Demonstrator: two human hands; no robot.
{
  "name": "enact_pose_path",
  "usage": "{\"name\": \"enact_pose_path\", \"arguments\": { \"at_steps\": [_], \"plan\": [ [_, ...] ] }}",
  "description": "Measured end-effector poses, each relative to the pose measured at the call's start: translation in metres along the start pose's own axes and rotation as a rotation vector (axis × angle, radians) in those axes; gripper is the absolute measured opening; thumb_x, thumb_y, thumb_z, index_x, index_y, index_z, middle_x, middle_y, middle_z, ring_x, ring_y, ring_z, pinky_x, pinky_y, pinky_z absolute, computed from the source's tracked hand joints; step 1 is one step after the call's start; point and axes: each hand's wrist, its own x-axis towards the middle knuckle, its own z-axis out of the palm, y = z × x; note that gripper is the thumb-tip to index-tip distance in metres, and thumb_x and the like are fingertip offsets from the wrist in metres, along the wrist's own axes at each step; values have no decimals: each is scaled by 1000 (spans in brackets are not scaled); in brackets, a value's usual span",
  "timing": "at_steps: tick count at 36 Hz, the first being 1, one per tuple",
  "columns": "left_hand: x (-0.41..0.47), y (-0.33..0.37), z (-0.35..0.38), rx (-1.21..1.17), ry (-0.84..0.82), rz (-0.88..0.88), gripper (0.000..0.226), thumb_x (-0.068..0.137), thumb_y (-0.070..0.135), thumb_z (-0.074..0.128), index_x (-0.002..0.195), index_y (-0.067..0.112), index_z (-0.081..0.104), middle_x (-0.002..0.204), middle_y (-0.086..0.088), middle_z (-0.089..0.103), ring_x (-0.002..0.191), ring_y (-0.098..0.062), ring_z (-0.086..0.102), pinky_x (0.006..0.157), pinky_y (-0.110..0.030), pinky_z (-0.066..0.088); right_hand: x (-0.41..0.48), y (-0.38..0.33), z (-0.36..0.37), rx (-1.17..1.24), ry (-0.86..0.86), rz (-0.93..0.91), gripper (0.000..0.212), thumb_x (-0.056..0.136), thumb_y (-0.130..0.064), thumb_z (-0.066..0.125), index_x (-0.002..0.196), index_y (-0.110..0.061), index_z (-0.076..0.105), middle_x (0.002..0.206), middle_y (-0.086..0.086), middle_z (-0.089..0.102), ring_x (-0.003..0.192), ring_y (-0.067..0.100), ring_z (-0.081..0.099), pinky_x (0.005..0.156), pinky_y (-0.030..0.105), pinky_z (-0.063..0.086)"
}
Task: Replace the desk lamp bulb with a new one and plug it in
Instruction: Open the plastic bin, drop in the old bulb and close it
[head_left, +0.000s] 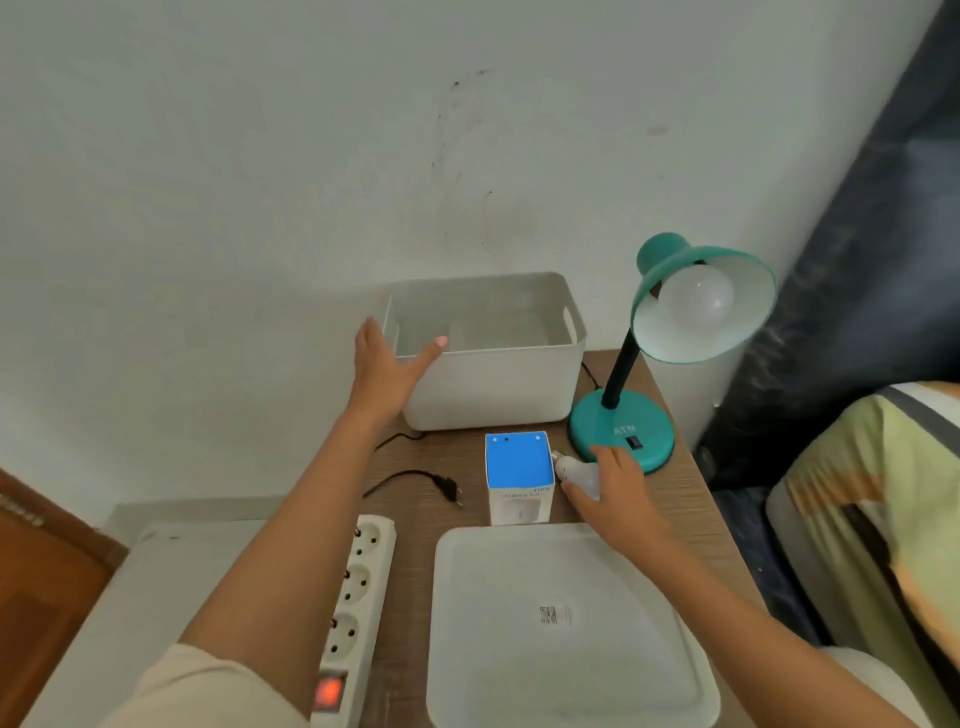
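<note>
A teal desk lamp stands at the table's right side, a white bulb screwed into its shade. A second white bulb lies on the table between the lamp base and a blue-and-white bulb box. My right hand rests on this loose bulb, fingers curled over it. My left hand is open, fingers spread, touching the front left corner of a white storage bin. The lamp's black plug lies unplugged on the table near a white power strip.
A white bin lid lies flat at the table's front. The power strip's red switch glows. A wall is behind the table, a dark curtain and a striped cushion to the right, a white surface and wooden door to the left.
</note>
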Motion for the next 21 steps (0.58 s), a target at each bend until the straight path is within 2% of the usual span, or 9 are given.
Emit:
{"name": "enact_pose_path", "arguments": {
  "at_steps": [2,6,10,13,16,18,21],
  "plan": [
    [8,-4,5,-4,-32,-21,107,72,66,64,147,5,17,152,-14,21,141,-28,22,114,-46,26,4,1,6,0,-8,16,55,89,-33,57,134,-8,38,135,9,40,124,23,38,103,34,34],
    [12,-11,15,-36,-29,9,100,74,58,69,146,7,21,151,-11,24,139,-23,26,114,-39,27,7,4,14,45,-4,40,52,87,-31,60,131,-9,43,128,10,47,117,23,44,100,34,37],
    [13,-17,16,-58,-5,24,100,73,57,70,147,9,22,151,-11,25,140,-23,26,115,-39,25,1,3,7,121,123,31,51,84,-29,65,127,-7,48,123,11,51,111,23,48,96,32,39],
    [15,-19,15,-76,-15,14,104,70,58,71,148,11,21,152,-11,24,140,-24,26,114,-42,26,-7,-9,-10,194,269,-75,49,82,-25,68,124,-6,50,120,11,52,107,20,48,92,31,40],
    [17,-19,15,-89,-25,1,108,70,58,72,150,12,16,154,-9,22,141,-24,24,114,-42,26,-9,-36,-31,216,381,-240,47,80,-24,70,121,-9,52,113,5,52,100,12,46,84,23,40],
    [18,-19,14,-93,-23,-4,111,68,59,73,150,13,14,155,-8,21,142,-24,24,114,-41,26,-2,-62,-45,229,428,-326,47,80,-25,71,120,-10,52,109,-3,48,96,9,45,78,16,36],
    [18,-19,14,-129,-21,-26,112,68,55,75,151,15,11,157,-5,18,143,-21,22,115,-37,24,25,-99,-63,238,427,-394,49,81,-27,69,123,-9,51,109,-4,45,99,7,43,81,13,30]
  ]
}}
